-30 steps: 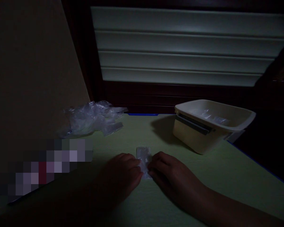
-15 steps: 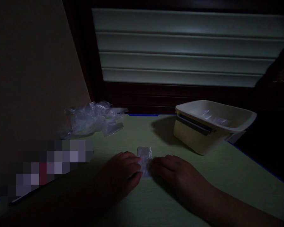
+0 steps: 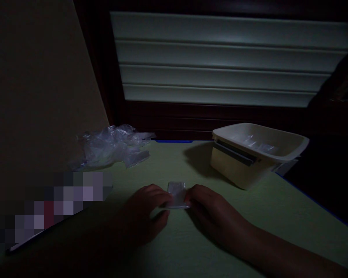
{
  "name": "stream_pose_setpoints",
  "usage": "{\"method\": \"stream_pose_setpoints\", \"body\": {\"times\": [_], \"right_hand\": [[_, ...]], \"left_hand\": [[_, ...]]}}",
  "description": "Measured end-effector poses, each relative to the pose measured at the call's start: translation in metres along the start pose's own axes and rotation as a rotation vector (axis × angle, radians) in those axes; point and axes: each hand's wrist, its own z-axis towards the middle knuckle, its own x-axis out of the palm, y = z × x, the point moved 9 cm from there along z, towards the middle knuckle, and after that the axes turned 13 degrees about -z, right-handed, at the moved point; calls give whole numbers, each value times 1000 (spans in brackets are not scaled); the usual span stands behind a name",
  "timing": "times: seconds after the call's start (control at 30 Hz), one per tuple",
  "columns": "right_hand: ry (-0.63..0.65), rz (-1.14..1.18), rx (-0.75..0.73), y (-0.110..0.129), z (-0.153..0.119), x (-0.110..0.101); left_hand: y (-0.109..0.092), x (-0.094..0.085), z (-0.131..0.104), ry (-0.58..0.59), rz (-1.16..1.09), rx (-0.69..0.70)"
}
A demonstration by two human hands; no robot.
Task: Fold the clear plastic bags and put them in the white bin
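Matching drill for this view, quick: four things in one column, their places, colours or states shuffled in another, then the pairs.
1. clear packet
2. crumpled plastic
3. tub
4. slatted panel

A. cream-coloured, with a dark strip on one side
B. between the left hand and the right hand
C. upright behind the table
D. heaped at the rear left

Pairs: 1-B, 2-D, 3-A, 4-C

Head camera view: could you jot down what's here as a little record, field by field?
Left hand: at the left edge of a small clear plastic piece; exact grip unclear
Right hand: at its right edge; exact grip unclear
Back left: crumpled plastic heap
Back right: cream container, clear plastic bits inside
Surface: pale green tabletop
Behind: slatted panel
Light: dim
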Motion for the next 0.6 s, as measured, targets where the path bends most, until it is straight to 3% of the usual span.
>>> {"method": "stream_pose_setpoints", "body": {"times": [0.43, 0.6], "right_hand": [[65, -8, -27, 7, -1, 4], [62, 67, 37, 7, -2, 2]], "left_hand": [[17, 2, 4, 44, -56, -124], [17, 1, 4, 48, -48, -155]]}}
